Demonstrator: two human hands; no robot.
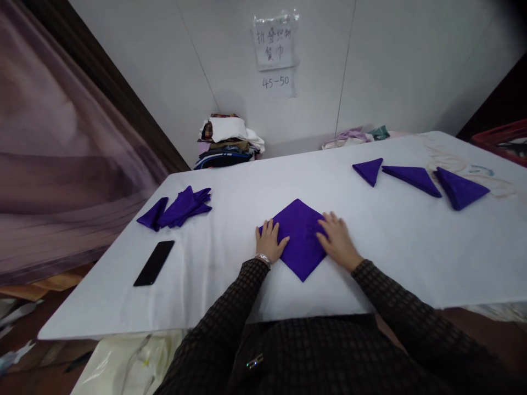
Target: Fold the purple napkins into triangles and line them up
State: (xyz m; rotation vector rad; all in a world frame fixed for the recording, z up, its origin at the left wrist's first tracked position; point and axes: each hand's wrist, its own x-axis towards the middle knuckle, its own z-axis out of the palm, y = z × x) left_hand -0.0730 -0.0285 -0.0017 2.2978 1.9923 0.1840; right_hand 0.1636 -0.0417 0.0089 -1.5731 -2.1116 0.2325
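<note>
A purple cloth napkin (300, 233) lies flat on the white table (230, 274), turned like a diamond with one corner pointing at me. My left hand (269, 241) rests palm down on its left corner, fingers spread, a bracelet at the wrist. My right hand (338, 241) lies flat on the right corner, fingers stretched out. Neither hand grips anything. Both sleeves are dark and checked.
A loose pile of purple napkins (177, 208) lies at the left, a black phone (153, 263) nearer the front left edge. Three napkins folded into triangles (414, 178) sit at the right rear. Stacked folded cloths (226, 142) stand against the wall, under paper signs (275, 52).
</note>
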